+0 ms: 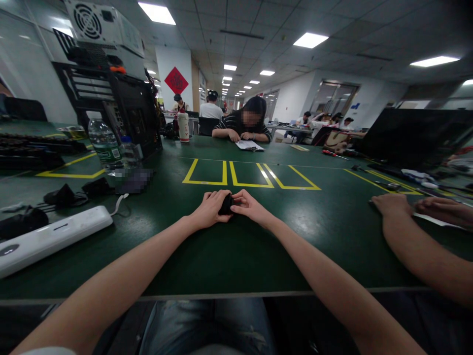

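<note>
Black small object sits pinched between left hand and right hand, at 12 o'clock on the green table; uneven finger pressure could likely squirt it loose.

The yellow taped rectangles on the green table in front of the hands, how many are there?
3, in a row beyond the hands holding the small black object: left rectangle, middle rectangle, right rectangle. Other yellow tape lines lie at the far left and right; more outlines may be hidden.
</note>
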A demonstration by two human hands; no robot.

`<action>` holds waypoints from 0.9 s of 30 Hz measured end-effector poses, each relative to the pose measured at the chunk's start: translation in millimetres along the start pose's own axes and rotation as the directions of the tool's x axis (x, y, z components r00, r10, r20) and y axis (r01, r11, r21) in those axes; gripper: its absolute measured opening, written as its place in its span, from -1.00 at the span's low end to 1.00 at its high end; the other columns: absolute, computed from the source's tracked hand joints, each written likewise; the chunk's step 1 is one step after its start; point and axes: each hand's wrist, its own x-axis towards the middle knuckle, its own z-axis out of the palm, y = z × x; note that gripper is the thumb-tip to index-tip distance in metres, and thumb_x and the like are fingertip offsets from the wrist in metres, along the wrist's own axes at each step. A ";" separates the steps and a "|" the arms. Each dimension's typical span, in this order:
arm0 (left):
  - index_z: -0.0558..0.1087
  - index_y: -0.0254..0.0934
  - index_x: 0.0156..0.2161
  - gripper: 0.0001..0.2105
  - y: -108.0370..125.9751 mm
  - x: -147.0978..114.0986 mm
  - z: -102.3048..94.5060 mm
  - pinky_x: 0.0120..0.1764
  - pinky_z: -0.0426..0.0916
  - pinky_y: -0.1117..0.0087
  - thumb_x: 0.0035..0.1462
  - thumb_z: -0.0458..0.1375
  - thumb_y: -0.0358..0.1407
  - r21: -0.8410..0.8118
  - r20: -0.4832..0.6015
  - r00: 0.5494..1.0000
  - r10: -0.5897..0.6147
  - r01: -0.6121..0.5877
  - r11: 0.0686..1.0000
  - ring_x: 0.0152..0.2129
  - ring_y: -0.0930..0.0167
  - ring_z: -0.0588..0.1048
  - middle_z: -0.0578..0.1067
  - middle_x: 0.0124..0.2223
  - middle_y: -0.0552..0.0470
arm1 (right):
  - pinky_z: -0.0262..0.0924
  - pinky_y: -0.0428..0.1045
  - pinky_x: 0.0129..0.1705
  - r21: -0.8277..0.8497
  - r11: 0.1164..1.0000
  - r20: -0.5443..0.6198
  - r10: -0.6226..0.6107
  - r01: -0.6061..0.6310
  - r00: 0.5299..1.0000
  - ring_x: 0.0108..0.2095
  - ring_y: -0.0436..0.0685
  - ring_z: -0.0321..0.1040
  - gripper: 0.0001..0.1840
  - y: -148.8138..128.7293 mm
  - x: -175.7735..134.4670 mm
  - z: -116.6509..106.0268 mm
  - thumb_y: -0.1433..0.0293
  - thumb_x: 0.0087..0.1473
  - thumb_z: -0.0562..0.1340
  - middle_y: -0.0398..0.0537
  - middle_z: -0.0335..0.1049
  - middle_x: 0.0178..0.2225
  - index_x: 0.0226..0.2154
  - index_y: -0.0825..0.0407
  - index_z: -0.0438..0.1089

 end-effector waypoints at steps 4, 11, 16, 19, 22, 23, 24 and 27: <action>0.05 -0.22 -0.02 -0.47 0.3 -0.2 -1.1 -0.08 0.04 0.20 -0.11 0.13 -0.20 -0.007 0.008 1.000 0.003 -0.002 1.000 -0.13 0.25 0.26 0.28 -0.09 -0.05 | 0.17 0.09 -0.14 -0.021 0.999 -0.057 0.028 -0.029 0.998 -0.21 0.06 0.25 -0.69 1.2 0.9 1.6 0.23 -0.12 0.20 -0.11 0.25 -0.28 -0.30 -0.01 0.18; 0.06 -0.23 -0.03 -0.48 -0.1 -0.1 0.4 -0.08 0.04 0.20 -0.11 0.13 -0.20 0.003 -0.009 1.000 0.009 -0.009 1.000 -0.14 0.25 0.26 0.28 -0.09 -0.05 | 0.16 0.09 -0.11 -0.017 0.998 -0.049 0.061 -0.062 0.997 -0.16 0.08 0.22 -0.66 4.8 3.9 -0.2 0.27 -0.11 0.20 -0.06 0.24 -0.21 -0.24 0.01 0.19; 0.06 -0.23 -0.03 -0.47 -1.2 0.6 1.4 -0.09 0.04 0.20 -0.14 0.14 -0.23 0.003 -0.005 1.000 0.004 -0.004 1.000 -0.16 0.25 0.27 0.29 -0.11 -0.03 | 0.13 0.08 -0.09 -0.024 1.000 0.015 -0.012 0.012 1.000 -0.17 0.06 0.22 -0.59 2.2 2.1 -1.6 0.36 -0.22 0.28 -0.11 0.24 -0.25 -0.27 0.00 0.15; 0.06 -0.22 -0.03 -0.46 -1.3 0.6 1.0 -0.09 0.03 0.20 -0.13 0.14 -0.23 -0.002 -0.003 1.000 0.005 -0.005 1.000 -0.16 0.25 0.27 0.29 -0.10 -0.04 | 0.15 0.07 -0.11 0.000 1.000 0.033 -0.005 0.005 0.999 -0.21 0.04 0.25 -0.58 1.1 0.9 -0.9 0.33 -0.20 0.27 -0.13 0.25 -0.28 -0.26 -0.02 0.13; 0.06 -0.22 -0.03 -0.47 -0.7 0.3 0.3 -0.09 0.04 0.20 -0.12 0.13 -0.21 -0.008 -0.006 1.000 0.009 -0.009 1.000 -0.16 0.25 0.27 0.29 -0.10 -0.04 | 0.15 0.07 -0.13 -0.029 1.000 -0.002 0.000 0.000 1.000 -0.21 0.05 0.25 -0.68 0.4 0.7 0.5 0.25 -0.12 0.20 -0.12 0.25 -0.29 -0.28 -0.01 0.15; 0.06 -0.23 -0.03 -0.47 -0.5 0.3 0.2 -0.09 0.04 0.20 -0.12 0.13 -0.20 -0.008 -0.008 1.000 0.010 -0.010 1.000 -0.16 0.25 0.27 0.29 -0.10 -0.04 | 0.15 0.07 -0.13 -0.039 0.999 -0.016 0.005 -0.006 1.000 -0.22 0.05 0.25 -0.69 0.4 0.8 0.9 0.24 -0.11 0.19 -0.12 0.25 -0.29 -0.28 -0.01 0.15; 0.06 -0.23 -0.03 -0.48 -0.3 0.3 0.2 -0.08 0.04 0.20 -0.11 0.13 -0.20 -0.009 -0.008 1.000 0.011 -0.011 1.000 -0.16 0.25 0.27 0.29 -0.10 -0.04 | 0.16 0.08 -0.14 -0.046 0.999 -0.030 0.012 -0.013 0.999 -0.22 0.06 0.25 -0.68 0.7 1.0 1.3 0.23 -0.11 0.19 -0.12 0.25 -0.29 -0.28 -0.01 0.16; 0.06 -0.23 -0.02 -0.47 -0.5 0.5 1.1 -0.08 0.04 0.20 -0.11 0.13 -0.21 -0.009 -0.008 1.000 0.010 -0.010 1.000 -0.15 0.25 0.27 0.29 -0.09 -0.05 | 0.17 0.09 -0.14 -0.053 0.998 -0.041 0.042 -0.044 0.998 -0.23 0.07 0.25 -0.64 2.1 1.8 1.5 0.24 -0.11 0.19 -0.11 0.25 -0.28 -0.22 -0.02 0.15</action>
